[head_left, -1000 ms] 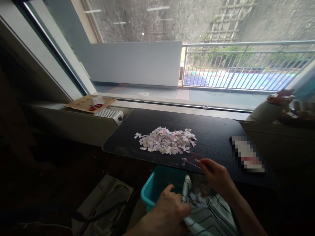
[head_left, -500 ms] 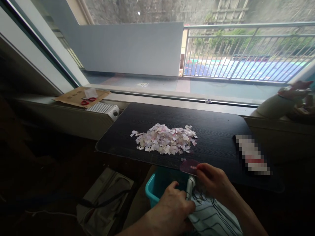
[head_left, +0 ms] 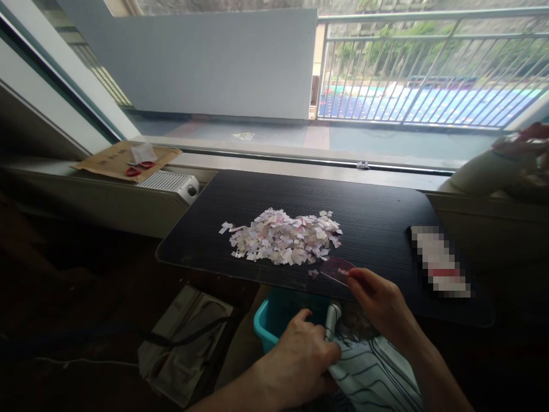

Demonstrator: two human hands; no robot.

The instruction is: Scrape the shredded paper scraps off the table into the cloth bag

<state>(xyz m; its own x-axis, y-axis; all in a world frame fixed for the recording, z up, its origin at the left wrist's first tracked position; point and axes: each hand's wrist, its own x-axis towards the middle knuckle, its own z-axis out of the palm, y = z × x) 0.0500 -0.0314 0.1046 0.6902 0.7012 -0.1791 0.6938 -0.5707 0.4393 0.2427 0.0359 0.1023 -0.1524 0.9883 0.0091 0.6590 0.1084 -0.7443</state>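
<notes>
Between the thumb and fingers of my right hand [head_left: 380, 292] is a thin, see-through pinkish plastic sheet [head_left: 337, 269], tilted just above the table's front edge. A few paper scraps [head_left: 313, 273] lie beside its left end. Behind it a heap of small pale paper pieces [head_left: 285, 237] covers the middle of the dark table [head_left: 364, 206]. My left hand [head_left: 306, 349] is closed on the rolled rim of a white cloth bag with dark stripes [head_left: 377, 372]. The bag's mouth gapes below the table edge, with small bits around it. Its contents are too dark to name.
A turquoise bin [head_left: 268, 326] stands under the table edge, behind my left hand. At the table's right lies a blurred-out flat object [head_left: 441, 260]. Red-handled scissors [head_left: 139, 168] rest on a brown envelope [head_left: 100, 160] on the sill. A bag-like item [head_left: 184, 349] sits lower left.
My right hand has lifted the plastic sheet from the table's front edge, up and slightly right, toward the heap. My left hand keeps its grip on the bag. The view has tilted slightly downward.
</notes>
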